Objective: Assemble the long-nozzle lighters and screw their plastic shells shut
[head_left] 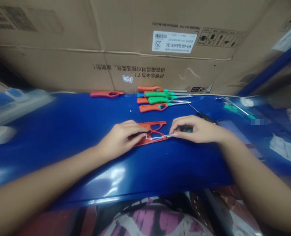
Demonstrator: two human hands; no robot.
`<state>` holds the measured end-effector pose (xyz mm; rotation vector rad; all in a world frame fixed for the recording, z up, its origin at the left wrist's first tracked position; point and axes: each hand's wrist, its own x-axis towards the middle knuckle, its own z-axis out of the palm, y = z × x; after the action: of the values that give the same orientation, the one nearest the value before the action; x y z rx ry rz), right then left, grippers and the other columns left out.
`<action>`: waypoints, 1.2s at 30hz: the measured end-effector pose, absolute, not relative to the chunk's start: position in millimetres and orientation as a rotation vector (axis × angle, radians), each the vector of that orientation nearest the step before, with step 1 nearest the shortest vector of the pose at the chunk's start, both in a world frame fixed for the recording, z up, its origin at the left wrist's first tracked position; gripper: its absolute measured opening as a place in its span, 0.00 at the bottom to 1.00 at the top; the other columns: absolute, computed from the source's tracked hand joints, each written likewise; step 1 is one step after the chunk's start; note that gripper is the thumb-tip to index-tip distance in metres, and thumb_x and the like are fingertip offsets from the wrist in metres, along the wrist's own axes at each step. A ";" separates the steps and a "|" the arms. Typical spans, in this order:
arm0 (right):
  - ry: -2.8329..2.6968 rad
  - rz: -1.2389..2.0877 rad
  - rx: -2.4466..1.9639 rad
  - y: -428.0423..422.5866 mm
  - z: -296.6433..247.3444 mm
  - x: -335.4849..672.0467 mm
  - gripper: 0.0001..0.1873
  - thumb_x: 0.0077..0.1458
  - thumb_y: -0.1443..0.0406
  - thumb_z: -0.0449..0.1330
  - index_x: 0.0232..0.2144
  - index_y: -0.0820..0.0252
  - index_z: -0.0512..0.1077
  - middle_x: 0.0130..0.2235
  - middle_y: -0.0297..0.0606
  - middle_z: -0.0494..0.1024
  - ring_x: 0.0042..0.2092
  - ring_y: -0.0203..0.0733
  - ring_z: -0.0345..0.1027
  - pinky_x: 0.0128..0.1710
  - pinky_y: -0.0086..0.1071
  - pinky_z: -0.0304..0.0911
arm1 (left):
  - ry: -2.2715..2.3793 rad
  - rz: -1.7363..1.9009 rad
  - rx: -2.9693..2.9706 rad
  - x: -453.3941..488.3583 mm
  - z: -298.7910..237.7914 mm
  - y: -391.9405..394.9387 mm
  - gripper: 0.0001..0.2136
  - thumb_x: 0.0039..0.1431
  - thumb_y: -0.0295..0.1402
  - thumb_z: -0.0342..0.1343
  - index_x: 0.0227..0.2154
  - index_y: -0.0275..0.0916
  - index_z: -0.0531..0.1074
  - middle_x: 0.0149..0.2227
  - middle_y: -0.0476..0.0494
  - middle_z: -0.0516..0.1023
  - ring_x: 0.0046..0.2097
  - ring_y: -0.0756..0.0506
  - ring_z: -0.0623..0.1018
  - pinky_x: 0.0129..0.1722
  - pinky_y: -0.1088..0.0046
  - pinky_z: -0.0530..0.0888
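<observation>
As both hands meet at the middle of a blue worktop [74, 124], the head view shows one orange handle shell [157, 125] lying flat between them, near the front edge. It appears to be two open halves set side by side, though the split is hard to make out.

The left hand [122, 136] rests on the shell's left end with its fingers curled down, pinning the piece to the surface. The right hand [196, 128] is closed in a pinch, thumb and forefinger gripping one thin metal tube [163, 136] that lies along the shell's lower right edge. A fine white wire [150, 138] loops across the shell just beside the tube. Something small and green shows under the right fingers, too hidden to identify.

Behind the hands, by the back edge, lies a cluster of long-nosed lighters [160, 98]. At least two are green and two orange, and overlap blocks a firm count. One more red lighter body [106, 94] lies alone to the left, well apart from the cluster. One dark-handled screwdriver [205, 116] lies just behind the right hand. A large cardboard box [62, 59] bearing one white label [173, 41] fills the background.
</observation>
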<state>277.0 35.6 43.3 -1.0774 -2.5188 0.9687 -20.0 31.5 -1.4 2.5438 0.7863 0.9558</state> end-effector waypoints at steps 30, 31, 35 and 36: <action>-2.761 0.445 -1.199 29.7 33.9 269.5 0.10 0.62 0.65 0.58 0.29 0.60 0.75 0.34 0.38 0.75 0.35 0.39 0.68 0.36 0.33 0.59 | 0.801 0.736 2.803 -16.9 -4.8 25.0 0.10 0.69 0.31 0.52 0.44 0.38 0.79 0.41 0.43 0.84 0.41 0.45 0.84 0.42 0.71 0.79; -2.754 0.451 -1.209 28.2 34.6 268.5 0.08 0.62 0.65 0.58 0.30 0.59 0.74 0.34 0.38 0.75 0.35 0.39 0.67 0.35 0.32 0.59 | 0.800 0.735 2.801 -16.8 -4.7 24.9 0.11 0.69 0.31 0.52 0.45 0.38 0.79 0.41 0.42 0.84 0.41 0.45 0.84 0.42 0.71 0.79; -2.680 0.565 -1.225 22.4 37.2 264.0 0.06 0.59 0.64 0.59 0.38 0.59 0.73 0.37 0.37 0.73 0.31 0.36 0.64 0.30 0.29 0.59 | 0.793 0.770 2.785 -15.5 -5.5 24.9 0.11 0.69 0.31 0.52 0.45 0.37 0.78 0.42 0.41 0.84 0.41 0.45 0.84 0.43 0.70 0.80; -2.656 0.588 -1.216 21.1 37.0 262.2 0.07 0.59 0.64 0.59 0.40 0.59 0.73 0.38 0.37 0.72 0.31 0.35 0.63 0.29 0.29 0.59 | 0.795 0.785 2.781 -15.1 -6.1 25.0 0.11 0.69 0.30 0.52 0.45 0.37 0.79 0.42 0.41 0.84 0.42 0.45 0.84 0.43 0.69 0.80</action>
<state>262.2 21.1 37.0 -1.2156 -2.6557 0.5879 -15.1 25.0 -6.1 2.7812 0.7947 0.7849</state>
